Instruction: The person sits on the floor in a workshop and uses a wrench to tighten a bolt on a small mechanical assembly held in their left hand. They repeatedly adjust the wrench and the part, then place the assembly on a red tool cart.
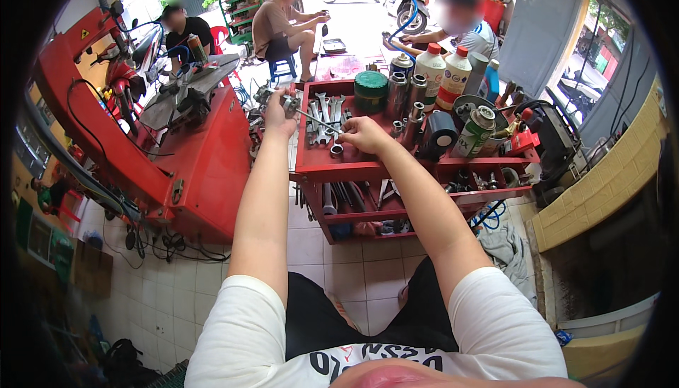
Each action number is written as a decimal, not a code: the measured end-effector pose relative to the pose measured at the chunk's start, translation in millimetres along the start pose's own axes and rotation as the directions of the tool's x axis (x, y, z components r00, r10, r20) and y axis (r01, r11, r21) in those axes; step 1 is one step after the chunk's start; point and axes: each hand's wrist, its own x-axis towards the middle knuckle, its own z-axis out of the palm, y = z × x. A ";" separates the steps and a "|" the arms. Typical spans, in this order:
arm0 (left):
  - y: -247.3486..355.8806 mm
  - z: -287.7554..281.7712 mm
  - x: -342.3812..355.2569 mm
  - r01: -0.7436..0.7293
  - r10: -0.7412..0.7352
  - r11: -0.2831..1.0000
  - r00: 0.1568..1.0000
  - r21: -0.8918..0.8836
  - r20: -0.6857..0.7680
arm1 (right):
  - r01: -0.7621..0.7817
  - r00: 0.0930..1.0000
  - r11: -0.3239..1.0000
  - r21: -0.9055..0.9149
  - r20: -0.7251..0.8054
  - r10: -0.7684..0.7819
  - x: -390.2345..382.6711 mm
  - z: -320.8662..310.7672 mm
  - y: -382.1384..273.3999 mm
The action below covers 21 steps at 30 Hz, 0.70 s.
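My left hand (281, 116) is closed on a small metal part (287, 100), held up at the left edge of the red tool trolley (403, 169). My right hand (364, 135) grips a thin metal rod-like tool (313, 118) that reaches over to that part; whether its tip touches it is too small to tell. Below the rod lie several wrenches (327, 112), and a loose socket (337, 149) sits just under my right hand. A green tub (370, 91), oil bottles (428, 75), metal cylinders (397, 93) and spray cans (472, 130) stand on the trolley top.
A red machine (198, 183) fills the left side. Three people sit beyond: one in black (191, 38), one on a stool (279, 27), one in white (474, 31). Cables (170, 243) lie on the tiles, a cloth (506, 264) at right. A yellow ledge (587, 183) edges the right.
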 end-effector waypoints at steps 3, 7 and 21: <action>-1.9 -9.7 -2.8 0.012 -0.011 1.000 1.000 0.009 -0.021 | -0.043 0.999 0.992 0.115 0.002 0.043 -5.7 7.5 -4.4; -1.9 -7.8 -0.2 0.007 -0.007 1.000 1.000 0.001 -0.011 | 0.016 1.000 0.999 0.037 -0.014 -0.015 -3.5 5.5 -1.7; 1.1 -10.8 -6.2 0.016 -0.015 1.000 1.000 0.010 -0.018 | 0.016 1.000 1.000 -0.009 -0.005 -0.016 -5.1 9.4 -2.3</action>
